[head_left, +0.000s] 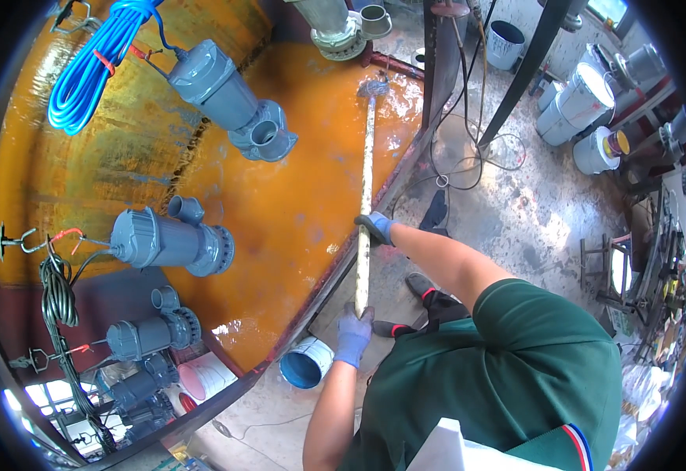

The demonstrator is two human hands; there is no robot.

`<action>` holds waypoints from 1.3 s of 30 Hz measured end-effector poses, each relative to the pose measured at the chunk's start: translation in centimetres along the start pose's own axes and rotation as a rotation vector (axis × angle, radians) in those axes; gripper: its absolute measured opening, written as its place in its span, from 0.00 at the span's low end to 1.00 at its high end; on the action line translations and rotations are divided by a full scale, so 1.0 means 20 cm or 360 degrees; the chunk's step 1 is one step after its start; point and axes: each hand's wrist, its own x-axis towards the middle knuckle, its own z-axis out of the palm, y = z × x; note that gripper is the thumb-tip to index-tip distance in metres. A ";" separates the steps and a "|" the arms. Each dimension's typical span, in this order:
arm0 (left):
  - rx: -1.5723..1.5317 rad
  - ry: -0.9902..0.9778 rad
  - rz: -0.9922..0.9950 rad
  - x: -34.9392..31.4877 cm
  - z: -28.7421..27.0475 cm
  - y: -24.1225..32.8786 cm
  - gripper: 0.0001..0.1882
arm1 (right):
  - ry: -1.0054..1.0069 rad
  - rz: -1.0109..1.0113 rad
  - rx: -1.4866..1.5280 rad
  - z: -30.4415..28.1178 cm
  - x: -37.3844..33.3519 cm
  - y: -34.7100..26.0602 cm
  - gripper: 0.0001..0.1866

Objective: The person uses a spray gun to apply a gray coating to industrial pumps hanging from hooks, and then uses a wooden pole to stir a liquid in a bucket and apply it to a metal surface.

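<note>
Both gloved hands grip a long white pole (368,169) that slants away over a wet orange surface (280,212). Around the pole's near end my left hand (353,334) is closed. Farther up the shaft, my right hand (377,228) wraps it. At the far end, a grey, paint-crusted head (373,88) touches the orange surface near its far edge; I cannot make out whether it is a brush or a scraper. To the left of the pole hang grey-blue pumps, including a large one (221,90) and a middle one (166,242).
A dark raised rim (319,302) borders the orange area. Beside my left hand stands a bucket with blue paint inside (305,363). Coiled blue cable (96,74) hangs upper left. Right of the rim, hoses (468,161) cross the floor. White buckets (586,94) stand farther right.
</note>
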 end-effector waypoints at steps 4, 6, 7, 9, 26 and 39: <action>-0.0279 -0.0134 -0.0134 -0.02 0.02 -0.01 0.26 | 0.0074 -0.0008 -0.0034 0.03 -0.05 0.04 0.25; -0.0341 -0.0222 -0.0216 -0.06 -0.01 0.07 0.25 | 0.0124 -0.0024 -0.0271 -0.01 -0.06 0.03 0.26; -0.0747 -0.0353 -0.0278 -0.08 -0.03 0.08 0.21 | 0.0126 -0.0025 -0.0268 -0.01 -0.06 0.02 0.26; -0.1151 -0.0479 -0.0335 -0.10 -0.06 0.06 0.18 | 0.0438 -0.0123 -0.0965 0.04 -0.05 -0.01 0.28; -0.1314 -0.0476 -0.0370 -0.22 -0.42 0.45 0.15 | 0.0172 -0.0322 -0.0675 0.03 -0.30 -0.37 0.29; -0.1309 -0.0344 -0.0431 -0.17 -0.42 0.49 0.10 | 0.0064 -0.0158 -0.0820 0.07 -0.15 -0.39 0.19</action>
